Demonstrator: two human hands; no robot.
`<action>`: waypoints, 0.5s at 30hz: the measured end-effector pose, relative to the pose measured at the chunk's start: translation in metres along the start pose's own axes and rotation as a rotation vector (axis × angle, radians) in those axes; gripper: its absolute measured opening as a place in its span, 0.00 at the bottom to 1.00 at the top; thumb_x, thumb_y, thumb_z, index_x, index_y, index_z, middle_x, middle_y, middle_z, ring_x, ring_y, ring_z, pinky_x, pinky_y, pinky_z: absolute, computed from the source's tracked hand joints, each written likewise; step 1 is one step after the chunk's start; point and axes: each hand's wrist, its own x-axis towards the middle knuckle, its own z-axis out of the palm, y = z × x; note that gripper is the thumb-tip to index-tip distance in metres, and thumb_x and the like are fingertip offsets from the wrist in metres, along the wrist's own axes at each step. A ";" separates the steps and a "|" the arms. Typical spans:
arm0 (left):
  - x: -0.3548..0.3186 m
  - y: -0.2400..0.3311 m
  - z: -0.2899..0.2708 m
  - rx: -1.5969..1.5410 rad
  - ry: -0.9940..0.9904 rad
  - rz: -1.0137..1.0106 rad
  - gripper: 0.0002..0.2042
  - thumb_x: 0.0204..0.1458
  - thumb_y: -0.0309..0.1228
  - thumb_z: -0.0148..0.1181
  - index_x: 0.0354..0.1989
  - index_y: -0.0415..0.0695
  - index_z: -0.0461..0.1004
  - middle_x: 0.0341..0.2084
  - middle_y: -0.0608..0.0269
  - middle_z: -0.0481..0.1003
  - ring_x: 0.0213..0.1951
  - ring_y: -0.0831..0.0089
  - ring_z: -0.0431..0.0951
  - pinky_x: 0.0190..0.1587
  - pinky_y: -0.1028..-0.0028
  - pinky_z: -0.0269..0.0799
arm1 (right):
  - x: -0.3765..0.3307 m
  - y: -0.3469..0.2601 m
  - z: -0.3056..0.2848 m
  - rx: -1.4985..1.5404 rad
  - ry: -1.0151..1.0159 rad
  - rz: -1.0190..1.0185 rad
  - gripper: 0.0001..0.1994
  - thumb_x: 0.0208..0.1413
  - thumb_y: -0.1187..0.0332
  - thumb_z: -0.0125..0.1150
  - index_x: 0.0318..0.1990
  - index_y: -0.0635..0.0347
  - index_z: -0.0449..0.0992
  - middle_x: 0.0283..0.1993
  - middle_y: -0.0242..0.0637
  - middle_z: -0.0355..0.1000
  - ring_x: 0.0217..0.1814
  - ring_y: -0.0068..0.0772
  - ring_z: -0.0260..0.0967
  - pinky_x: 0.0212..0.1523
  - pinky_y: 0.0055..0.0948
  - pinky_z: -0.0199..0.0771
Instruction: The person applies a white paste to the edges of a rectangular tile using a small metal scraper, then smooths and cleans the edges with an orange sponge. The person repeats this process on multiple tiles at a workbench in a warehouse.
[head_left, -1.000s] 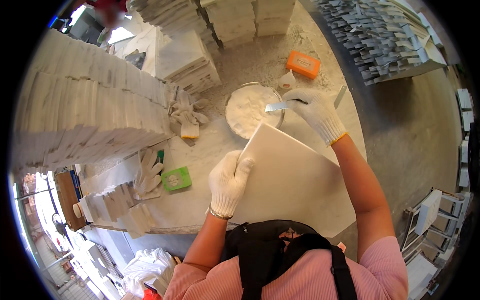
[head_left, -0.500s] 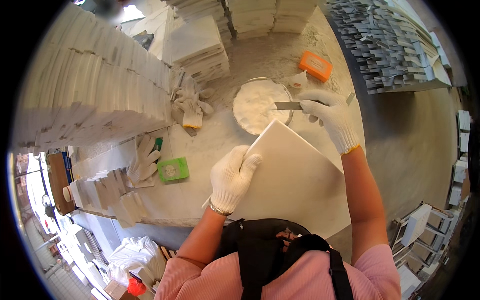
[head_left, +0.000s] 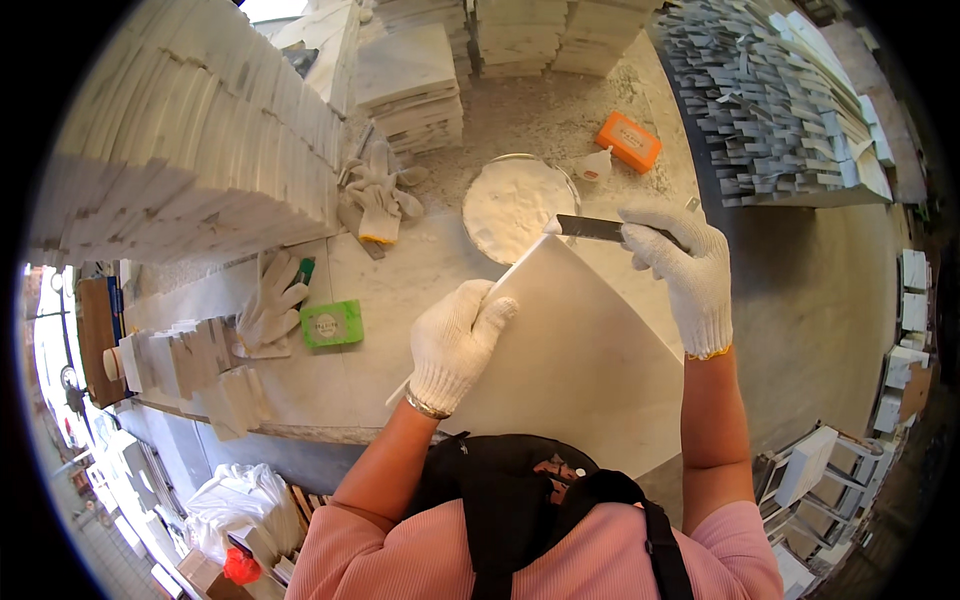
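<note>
My left hand (head_left: pixel 462 335), in a white knit glove, grips the left edge of a flat white stone tile (head_left: pixel 580 345), thumb on its face, and holds it tilted. In my gloved right hand (head_left: pixel 685 262) is a putty knife (head_left: pixel 592 229) with a dark flat blade. A dab of white paste sits on the blade's tip, which is at the tile's far corner. Just beyond that corner stands a round pan (head_left: pixel 520 208) filled with white paste. The tile hides part of the bench below it.
An orange box (head_left: pixel 630 141) and a small white bottle (head_left: pixel 594 165) lie right of the pan. Left are spare gloves (head_left: pixel 378 195), a green box (head_left: pixel 332 324) and a tall stack of slabs (head_left: pixel 190 140). Grey strips (head_left: pixel 770 100) are piled at the far right.
My right hand has drawn the putty knife out of the pan, toward me, with paste on its tip. The blade is now at the tile's far corner. My left hand still holds the tile.
</note>
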 end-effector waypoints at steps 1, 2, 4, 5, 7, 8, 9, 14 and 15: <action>0.000 0.000 0.000 0.006 0.002 0.003 0.13 0.60 0.43 0.62 0.41 0.46 0.79 0.27 0.55 0.79 0.30 0.57 0.80 0.35 0.66 0.75 | 0.000 -0.001 0.001 -0.017 0.008 -0.014 0.10 0.57 0.73 0.65 0.44 0.67 0.83 0.32 0.32 0.77 0.30 0.20 0.70 0.34 0.20 0.69; 0.000 -0.001 0.001 0.012 0.004 0.007 0.13 0.60 0.43 0.62 0.41 0.46 0.79 0.27 0.55 0.79 0.30 0.57 0.80 0.35 0.66 0.74 | 0.000 -0.002 0.001 -0.033 0.016 -0.028 0.10 0.57 0.73 0.65 0.44 0.67 0.83 0.32 0.32 0.77 0.30 0.20 0.70 0.35 0.21 0.70; 0.000 -0.002 0.001 0.020 0.000 0.013 0.13 0.60 0.41 0.62 0.42 0.44 0.79 0.27 0.55 0.78 0.30 0.59 0.79 0.35 0.67 0.74 | 0.000 -0.002 0.001 -0.059 0.025 -0.048 0.10 0.57 0.74 0.65 0.44 0.67 0.83 0.32 0.33 0.77 0.31 0.20 0.70 0.35 0.21 0.70; 0.000 -0.003 0.000 0.022 -0.006 0.016 0.13 0.60 0.40 0.62 0.42 0.43 0.78 0.27 0.55 0.78 0.29 0.61 0.79 0.35 0.68 0.74 | 0.002 -0.001 0.000 -0.067 0.027 -0.055 0.10 0.57 0.74 0.65 0.44 0.67 0.83 0.32 0.33 0.77 0.31 0.19 0.70 0.35 0.21 0.70; 0.000 -0.004 0.000 0.026 -0.010 0.021 0.13 0.60 0.39 0.62 0.43 0.41 0.78 0.27 0.55 0.78 0.28 0.63 0.78 0.35 0.69 0.73 | 0.002 -0.001 0.000 -0.073 0.023 -0.057 0.09 0.57 0.73 0.65 0.44 0.67 0.83 0.33 0.33 0.77 0.32 0.19 0.70 0.35 0.21 0.70; 0.000 -0.005 0.000 0.028 -0.008 0.023 0.13 0.60 0.39 0.62 0.43 0.41 0.78 0.27 0.55 0.78 0.28 0.63 0.78 0.35 0.69 0.73 | 0.002 -0.001 -0.001 -0.070 0.016 -0.052 0.09 0.57 0.74 0.65 0.44 0.67 0.83 0.33 0.33 0.78 0.32 0.19 0.70 0.35 0.21 0.70; 0.000 -0.005 0.000 0.030 -0.006 0.025 0.13 0.60 0.39 0.62 0.43 0.41 0.78 0.27 0.55 0.78 0.28 0.62 0.78 0.35 0.69 0.73 | 0.002 -0.002 -0.001 -0.066 0.009 -0.048 0.09 0.57 0.74 0.65 0.44 0.67 0.83 0.33 0.33 0.78 0.32 0.19 0.70 0.35 0.21 0.70; 0.001 -0.002 0.000 0.031 -0.019 0.014 0.12 0.60 0.38 0.62 0.43 0.42 0.78 0.27 0.55 0.78 0.28 0.63 0.78 0.35 0.69 0.73 | 0.005 0.005 0.003 -0.059 0.042 -0.087 0.10 0.56 0.73 0.66 0.45 0.66 0.84 0.36 0.34 0.79 0.32 0.20 0.71 0.35 0.20 0.70; 0.001 -0.002 0.000 0.039 -0.021 0.013 0.12 0.60 0.38 0.62 0.43 0.42 0.78 0.27 0.55 0.78 0.28 0.63 0.78 0.35 0.69 0.73 | 0.006 0.008 0.004 -0.051 0.053 -0.098 0.11 0.56 0.73 0.67 0.45 0.66 0.84 0.37 0.35 0.80 0.31 0.20 0.71 0.34 0.20 0.70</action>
